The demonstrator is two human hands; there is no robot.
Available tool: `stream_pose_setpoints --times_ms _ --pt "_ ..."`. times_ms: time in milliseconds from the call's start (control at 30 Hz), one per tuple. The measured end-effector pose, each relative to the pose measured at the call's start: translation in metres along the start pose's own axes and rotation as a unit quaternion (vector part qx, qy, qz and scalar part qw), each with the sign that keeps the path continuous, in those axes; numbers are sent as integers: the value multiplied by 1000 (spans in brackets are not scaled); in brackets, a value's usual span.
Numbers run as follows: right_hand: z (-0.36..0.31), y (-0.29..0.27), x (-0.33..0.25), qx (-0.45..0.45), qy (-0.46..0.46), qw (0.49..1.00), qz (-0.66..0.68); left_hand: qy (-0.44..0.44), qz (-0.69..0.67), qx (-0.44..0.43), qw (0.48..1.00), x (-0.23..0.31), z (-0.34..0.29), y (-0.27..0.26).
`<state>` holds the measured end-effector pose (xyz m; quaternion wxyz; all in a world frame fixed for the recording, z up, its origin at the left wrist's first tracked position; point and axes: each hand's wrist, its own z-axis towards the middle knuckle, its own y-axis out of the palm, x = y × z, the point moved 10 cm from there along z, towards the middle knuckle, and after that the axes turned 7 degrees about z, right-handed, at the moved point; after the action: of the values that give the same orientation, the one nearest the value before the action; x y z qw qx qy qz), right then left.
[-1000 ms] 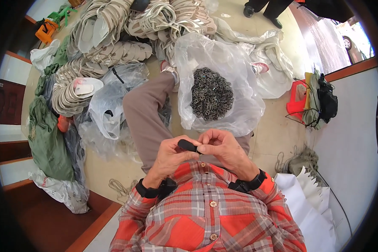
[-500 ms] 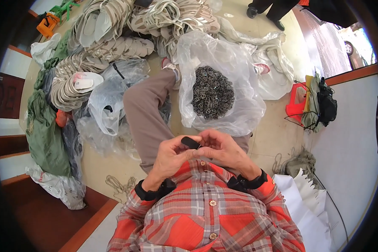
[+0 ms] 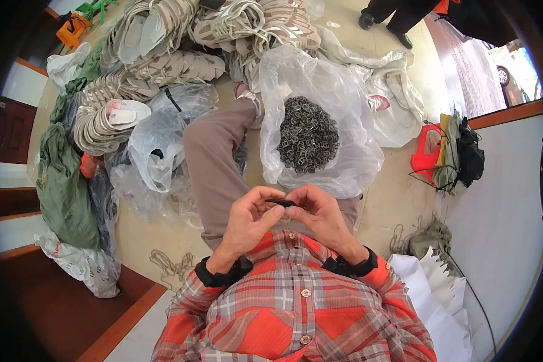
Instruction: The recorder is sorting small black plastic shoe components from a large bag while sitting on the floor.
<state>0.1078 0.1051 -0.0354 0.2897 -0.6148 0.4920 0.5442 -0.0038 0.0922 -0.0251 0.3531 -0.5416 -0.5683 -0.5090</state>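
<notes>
In front of my lap, both hands come together on a small black strip-like piece (image 3: 277, 203), whose exact kind I cannot make out. My left hand (image 3: 246, 220) pinches its left end between thumb and fingers. At its right end, my right hand (image 3: 321, 217) grips it with thumb and fingertips. The piece is seen nearly edge-on. Just beyond my hands, between my legs, an open clear plastic bag (image 3: 359, 172) holds a heap of small dark buckle-like rings (image 3: 309, 134). Neither hand touches that heap.
Stacks of beige shoe uppers (image 3: 181, 67) lie at the far left. Nearer are crumpled clear plastic bags (image 3: 157, 148) and green cloth (image 3: 69, 187). A red stool (image 3: 425, 154) and black bag (image 3: 470, 154) stand right. Another person's legs (image 3: 398, 21) show at the far right.
The black piece has turned from showing its flat face to nearly edge-on, and the fingers of both hands have shifted around it. The view has moved slightly.
</notes>
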Motion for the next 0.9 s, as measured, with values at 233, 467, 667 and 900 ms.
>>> stream_pose_setpoints --times_ms 233,467,667,900 --pt "-2 4 -26 68 -78 976 -190 -23 -18 18 999 -9 2 4" --pt "12 -5 -12 28 51 998 -40 -13 6 63 998 -5 9 -7" --pt "24 14 -20 39 34 992 -115 -34 -110 98 989 -9 5 -27" --pt "50 61 -10 -33 78 989 -117 36 -333 175 926 -20 17 -109"
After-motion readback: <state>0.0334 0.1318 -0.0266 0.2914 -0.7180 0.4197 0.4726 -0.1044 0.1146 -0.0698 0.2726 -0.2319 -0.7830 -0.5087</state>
